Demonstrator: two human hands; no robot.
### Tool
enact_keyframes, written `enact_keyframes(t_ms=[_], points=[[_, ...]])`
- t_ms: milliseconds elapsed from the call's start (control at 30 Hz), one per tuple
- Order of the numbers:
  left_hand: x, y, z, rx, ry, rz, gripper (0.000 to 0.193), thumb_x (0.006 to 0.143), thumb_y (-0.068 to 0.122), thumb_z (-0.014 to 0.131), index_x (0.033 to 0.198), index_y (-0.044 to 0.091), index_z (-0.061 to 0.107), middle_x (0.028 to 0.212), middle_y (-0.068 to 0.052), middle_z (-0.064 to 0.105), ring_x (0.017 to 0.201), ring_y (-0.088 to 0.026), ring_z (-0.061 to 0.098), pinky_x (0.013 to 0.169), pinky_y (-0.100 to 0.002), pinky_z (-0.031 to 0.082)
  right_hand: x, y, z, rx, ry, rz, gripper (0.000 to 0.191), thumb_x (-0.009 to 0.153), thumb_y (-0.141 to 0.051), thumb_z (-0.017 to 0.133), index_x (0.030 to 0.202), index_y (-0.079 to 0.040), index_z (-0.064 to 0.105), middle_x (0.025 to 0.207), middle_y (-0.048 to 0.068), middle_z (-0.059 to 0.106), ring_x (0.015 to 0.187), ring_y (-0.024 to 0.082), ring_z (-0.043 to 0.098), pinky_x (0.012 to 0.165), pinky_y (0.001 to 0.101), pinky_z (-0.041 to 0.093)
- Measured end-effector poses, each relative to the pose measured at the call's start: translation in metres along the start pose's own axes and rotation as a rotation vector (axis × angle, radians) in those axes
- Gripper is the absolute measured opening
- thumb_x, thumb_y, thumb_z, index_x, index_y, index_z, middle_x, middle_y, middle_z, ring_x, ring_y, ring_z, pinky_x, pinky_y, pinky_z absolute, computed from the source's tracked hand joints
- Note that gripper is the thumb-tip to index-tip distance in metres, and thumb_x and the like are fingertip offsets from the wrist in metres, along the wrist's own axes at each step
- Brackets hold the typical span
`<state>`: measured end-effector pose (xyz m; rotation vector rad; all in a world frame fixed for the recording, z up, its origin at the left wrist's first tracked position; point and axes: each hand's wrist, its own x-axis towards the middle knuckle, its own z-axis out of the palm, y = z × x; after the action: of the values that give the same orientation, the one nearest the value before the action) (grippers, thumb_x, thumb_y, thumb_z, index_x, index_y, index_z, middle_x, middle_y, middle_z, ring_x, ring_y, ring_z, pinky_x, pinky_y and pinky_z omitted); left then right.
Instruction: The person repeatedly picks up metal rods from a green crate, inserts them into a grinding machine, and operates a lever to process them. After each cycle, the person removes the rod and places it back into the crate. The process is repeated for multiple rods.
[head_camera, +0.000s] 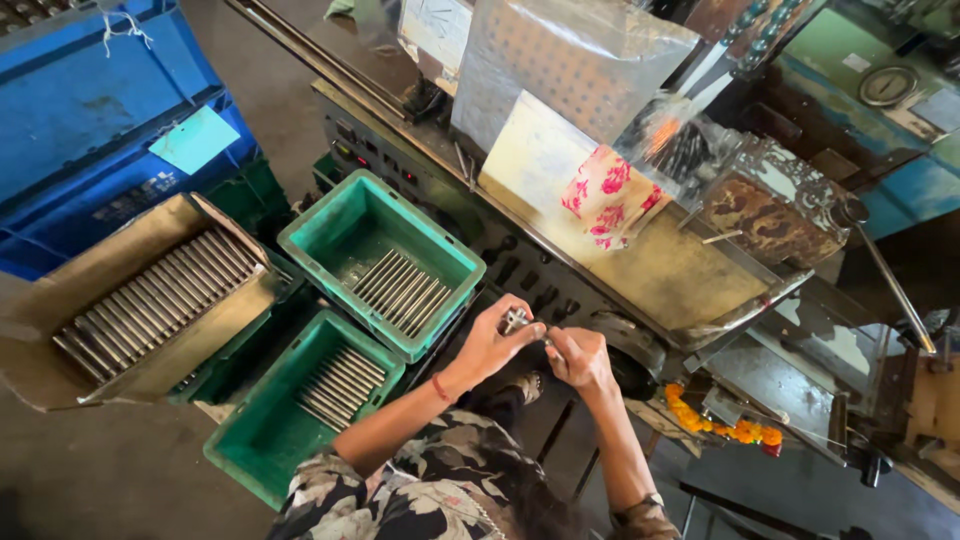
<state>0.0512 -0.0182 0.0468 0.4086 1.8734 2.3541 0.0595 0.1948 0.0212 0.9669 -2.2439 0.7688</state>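
Observation:
My left hand (495, 343) and my right hand (580, 357) meet in front of me, both closed on a small metal part (517, 320) held between the fingertips. The part shows as a short shiny piece; its far end is hidden by my fingers. Just left of my hands stands a green crate (330, 225) holding a row of metal rods (403, 289). Below it a second green crate (262, 440) holds more rods (340, 385).
A cardboard box (60, 300) with several rods (155, 302) lies at the left, blue crates (80, 100) behind it. A machine control panel (420, 185) with buttons runs past my hands. A worn bench top (690, 275), a floral cloth (608, 200) and an orange flower garland (720, 425) sit to the right.

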Motion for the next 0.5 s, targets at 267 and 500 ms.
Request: enact_keyframes(t_ms=[267,500], points=[[-0.004,0.01,0.007,-0.17,-0.129,0.066,0.02,0.097,0.018,0.078,0.103,0.009,0.061,0.082,0.006,0.053,0.072,-0.001,0.046,0.06,-0.02,0.037,0.009,-0.045,-0.031,0.063,-0.01,0.339,0.028,0.095,-0.028,0.065,0.105,-0.003,0.073,0.072,0.011,0.067,0.06,0.026,0.064,0.058,0.0376,0.051],[0.022,0.004,-0.019,-0.457,-0.473,-0.488,0.016,0.096,0.023,0.072,0.098,0.011,0.061,0.061,0.006,0.045,0.042,-0.002,0.035,0.04,-0.022,0.022,0.038,-0.044,-0.046,0.806,-0.504,0.423,0.034,0.105,-0.028,0.059,0.1,0.0,0.078,0.077,0.01,0.065,0.071,0.015,0.059,0.066,0.032,0.048]])
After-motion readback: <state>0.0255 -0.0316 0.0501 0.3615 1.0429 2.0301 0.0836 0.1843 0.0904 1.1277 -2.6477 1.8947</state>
